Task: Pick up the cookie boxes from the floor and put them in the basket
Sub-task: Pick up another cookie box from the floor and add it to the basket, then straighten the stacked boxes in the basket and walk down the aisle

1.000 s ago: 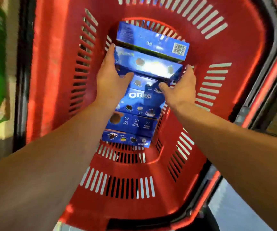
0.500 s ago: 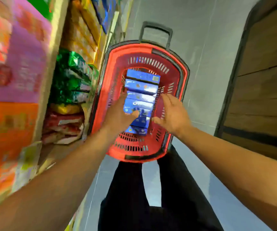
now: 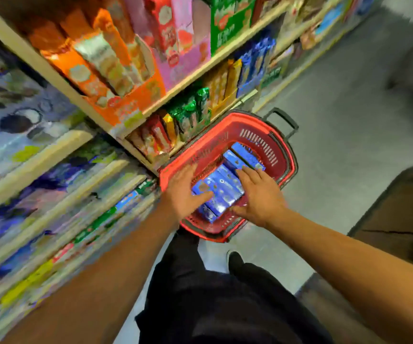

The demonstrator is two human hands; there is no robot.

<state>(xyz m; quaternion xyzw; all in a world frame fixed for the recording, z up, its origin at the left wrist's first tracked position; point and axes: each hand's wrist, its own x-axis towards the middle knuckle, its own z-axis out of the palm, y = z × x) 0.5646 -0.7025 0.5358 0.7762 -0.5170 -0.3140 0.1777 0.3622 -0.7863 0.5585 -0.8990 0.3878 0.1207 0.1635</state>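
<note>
A red plastic basket [image 3: 262, 130] stands on the grey floor beside the shelves. Several blue cookie boxes [image 3: 225, 187] lie in a row inside it, the farthest box [image 3: 246, 155] near the basket's far end. My left hand [image 3: 184, 192] hovers over the basket's left rim, fingers spread, thumb over the nearest boxes. My right hand [image 3: 260, 194] hovers over the right side of the row with fingers apart. Neither hand grips a box. The near ends of the boxes are partly hidden by my hands.
Store shelves [image 3: 131, 112] packed with snack packets run along the left, right against the basket. The basket's black pull handle [image 3: 283, 119] sticks out at its far end. A brown wooden unit [image 3: 399, 209] stands on the right. My dark-trousered legs [image 3: 212, 294] are below the basket.
The view has pulled far back and up from the basket and tilted. Both hands have lifted off the boxes, which stay in the basket.
</note>
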